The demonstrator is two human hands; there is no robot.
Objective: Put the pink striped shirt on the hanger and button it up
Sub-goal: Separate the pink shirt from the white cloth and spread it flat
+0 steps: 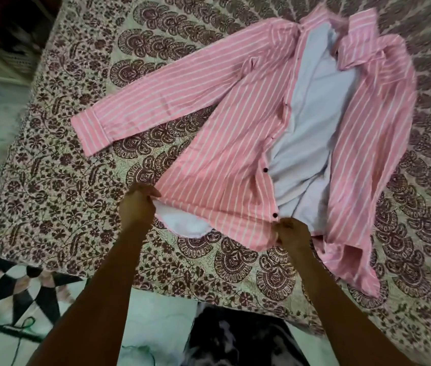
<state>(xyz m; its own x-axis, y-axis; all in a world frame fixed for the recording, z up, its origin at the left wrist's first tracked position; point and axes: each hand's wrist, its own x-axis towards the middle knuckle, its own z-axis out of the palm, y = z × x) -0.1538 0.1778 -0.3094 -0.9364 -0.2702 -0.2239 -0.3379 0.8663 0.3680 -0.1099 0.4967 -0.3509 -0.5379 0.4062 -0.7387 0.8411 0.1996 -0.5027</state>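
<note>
The pink striped shirt (235,143) lies open on the bed (58,159), collar toward the far side and hem toward the person. Its front is unbuttoned, so the pale inner lining shows down the middle between the two front panels. Two dark buttons (265,169) show along the edge of the left-hand panel; any higher ones are too small or blurred to make out. One sleeve stretches flat toward the left, its cuff plain to see. The other sleeve is bunched and folded under the right panel, so its run cannot be followed, and the collar area is smeared by blur.

The left hand (136,204) grips the hem at the shirt's left corner, fingers curled round the cloth and lifting it a little, so the white underside shows below. The right hand (292,233) pinches the hem near the lower button, its fingertips hidden in the fabric.

The bed carries a maroon-patterned cover. At the lower left, a tiled floor (11,286) with a dark star pattern appears. The dark shape at the bottom centre is too blurred to identify.
</note>
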